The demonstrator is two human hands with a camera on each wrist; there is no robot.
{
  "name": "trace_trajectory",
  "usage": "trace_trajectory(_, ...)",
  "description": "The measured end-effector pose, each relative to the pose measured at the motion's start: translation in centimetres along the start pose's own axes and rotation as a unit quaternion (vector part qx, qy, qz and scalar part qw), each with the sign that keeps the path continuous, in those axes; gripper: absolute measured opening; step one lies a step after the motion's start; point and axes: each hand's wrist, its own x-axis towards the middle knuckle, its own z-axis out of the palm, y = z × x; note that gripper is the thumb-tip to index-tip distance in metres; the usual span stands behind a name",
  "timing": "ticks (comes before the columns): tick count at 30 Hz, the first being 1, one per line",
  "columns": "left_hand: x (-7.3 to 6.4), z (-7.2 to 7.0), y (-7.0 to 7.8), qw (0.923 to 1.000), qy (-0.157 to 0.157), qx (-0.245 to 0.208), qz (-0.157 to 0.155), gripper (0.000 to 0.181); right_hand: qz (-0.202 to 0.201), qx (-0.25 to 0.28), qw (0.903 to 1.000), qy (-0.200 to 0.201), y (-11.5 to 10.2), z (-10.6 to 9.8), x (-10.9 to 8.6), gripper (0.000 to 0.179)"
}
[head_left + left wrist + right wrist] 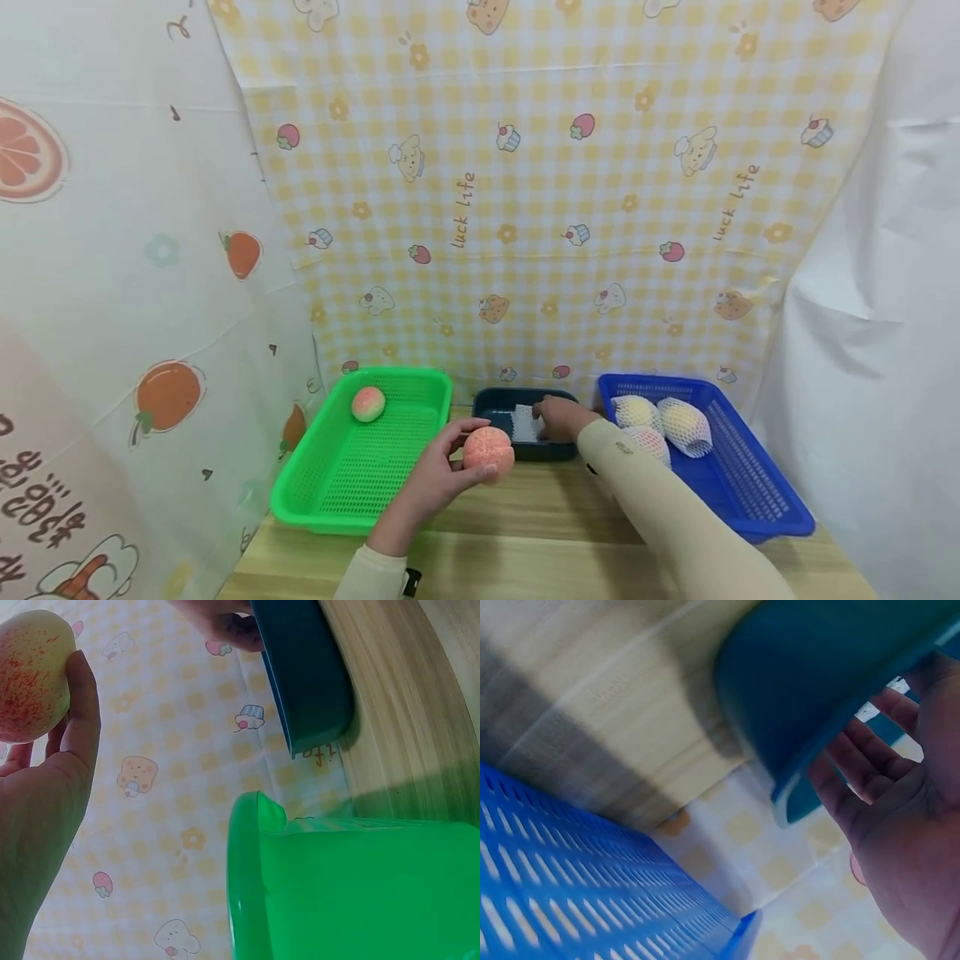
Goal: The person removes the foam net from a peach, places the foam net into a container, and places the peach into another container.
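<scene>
1. Cream right sleeve looms nearest!
2. Left hand, grip wrapped round a peach, above the tabletop.
3. Right hand at white netting inside the dark tray; grip width, can't tell.

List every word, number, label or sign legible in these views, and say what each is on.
"luck life": twice on the yellow-checked cloth, head view.
Apparently "life": upside down on that cloth, beside the dark tray, left wrist view; partly hidden.
Brown lettering on the white cloth at the left: too slanted and distorted to read.
Patch on the right sleeve: too small to read.
</scene>
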Motion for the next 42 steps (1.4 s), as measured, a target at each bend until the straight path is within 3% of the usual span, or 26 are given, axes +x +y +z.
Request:
trace_trajectory(7, 0.3, -0.1, 0.1, 0.9999, 0.001, 0.011, 0.008, 0.059, 0.005, 0.02, 0.9993, 0.031, -0.9, -2.4, -1.3, 0.036)
trace_trajectory(14, 0.3, 0.1, 0.1, 0.9996, -0.007, 0.026, 0.007, 0.059, -0.01, 0.088, 0.9921, 0.089, -2.0, -5.1, -5.2, 0.026)
trace_trajectory(17, 0.3, 0.1, 0.1, 0.9996, -0.003, 0.027, 0.002, 0.06, -0.028, 0.146, 0.9813, 0.123, -2.5, -5.7, -7.4, 0.018)
trace_trajectory(20, 0.3, 0.1, 0.2, 0.9996, -0.003, 0.026, 0.003, 0.06, -0.056, 0.217, 0.9637, 0.145, -2.9, -5.8, -9.9, 0.018)
trace_trajectory(25, 0.3, 0.4, 0.3, 0.9994, -0.016, 0.03, 0.009, 0.06, -0.091, 0.316, 0.9336, 0.144, -3.7, -5.0, -13.9, 0.041)
trace_trajectory(29, 0.3, 0.9, 0.2, 0.9992, -0.027, 0.026, 0.01, 0.061, -0.115, 0.352, 0.9181, 0.142, -3.9, -3.8, -16.2, 0.052)
trace_trajectory(34, 0.3, 1.3, 0.0, 0.9991, -0.039, 0.017, 0.009, 0.061, -0.137, 0.354, 0.9112, 0.16, -4.1, -2.7, -17.5, 0.055)
trace_trajectory(42, 0.3, 1.5, 0.0, 0.9989, -0.044, 0.015, 0.007, 0.06, -0.146, 0.367, 0.9027, 0.17, -4.3, -2.5, -18.1, 0.047)
